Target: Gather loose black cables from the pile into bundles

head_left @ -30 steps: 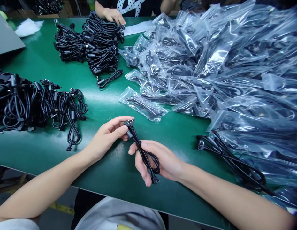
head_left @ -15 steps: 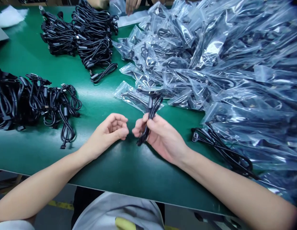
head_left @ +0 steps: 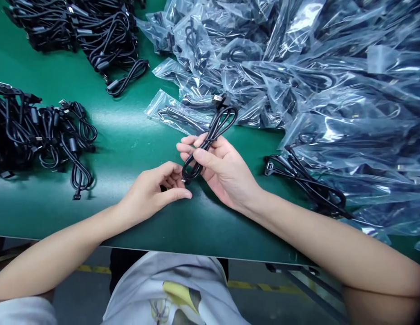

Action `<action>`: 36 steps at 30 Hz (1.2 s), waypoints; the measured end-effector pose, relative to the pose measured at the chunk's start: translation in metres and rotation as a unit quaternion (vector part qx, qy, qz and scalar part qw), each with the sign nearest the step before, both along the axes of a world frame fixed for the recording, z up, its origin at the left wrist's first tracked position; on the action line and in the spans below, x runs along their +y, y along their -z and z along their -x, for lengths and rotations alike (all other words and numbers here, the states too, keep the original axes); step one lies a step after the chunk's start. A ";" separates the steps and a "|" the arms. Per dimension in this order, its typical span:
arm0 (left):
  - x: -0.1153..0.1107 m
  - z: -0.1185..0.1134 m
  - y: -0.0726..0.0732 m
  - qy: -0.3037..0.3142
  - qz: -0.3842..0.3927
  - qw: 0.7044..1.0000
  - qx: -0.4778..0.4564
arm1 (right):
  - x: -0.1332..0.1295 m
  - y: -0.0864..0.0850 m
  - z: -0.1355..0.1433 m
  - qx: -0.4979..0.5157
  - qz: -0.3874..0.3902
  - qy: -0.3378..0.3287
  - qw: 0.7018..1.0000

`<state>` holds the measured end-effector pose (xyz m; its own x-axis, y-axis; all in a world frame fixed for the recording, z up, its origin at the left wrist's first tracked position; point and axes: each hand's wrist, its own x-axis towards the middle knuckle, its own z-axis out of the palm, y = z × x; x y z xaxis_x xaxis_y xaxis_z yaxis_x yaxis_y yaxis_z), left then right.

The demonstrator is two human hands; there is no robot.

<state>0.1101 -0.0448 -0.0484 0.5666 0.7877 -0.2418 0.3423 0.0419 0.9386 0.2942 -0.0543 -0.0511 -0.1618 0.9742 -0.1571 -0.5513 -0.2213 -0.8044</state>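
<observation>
A coiled black USB cable (head_left: 212,128) is in my right hand (head_left: 226,174), pinched between the thumb and fingers. Its metal plug points up and away, and the looped end hangs down to the left. My left hand (head_left: 157,187) is beside that lower end, fingers curled and thumb apart, with nothing seen in its grasp. The fingertips are close to a small connector at the loop; whether they touch it I cannot tell. Just beyond my right hand lies a clear plastic bag (head_left: 178,113) with a black cable inside.
A large heap of bagged cables (head_left: 264,76) covers the right and back of the green table (head_left: 122,135). Loose black cables (head_left: 308,185) lie right of my right forearm. Bundles of coiled cables are at the left (head_left: 50,131) and back left (head_left: 105,36).
My view has tilted down and shifted. My right hand has turned the cable, so its plug and loop now show plainly. The left thumb has spread from the fingers, and that hand is nearer the cable's end.
</observation>
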 end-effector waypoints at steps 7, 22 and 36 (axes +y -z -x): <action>0.004 0.001 0.004 -0.068 -0.083 0.994 0.020 | 0.003 -0.007 -0.006 -0.080 -0.022 -0.006 0.997; 0.009 0.006 0.004 -0.133 -0.044 0.988 -0.063 | -0.003 -0.009 -0.008 -0.163 -0.150 -0.017 0.975; 0.023 0.016 -0.006 -0.040 -0.117 0.992 0.032 | 0.002 -0.001 -0.010 -0.098 -0.029 -0.022 0.995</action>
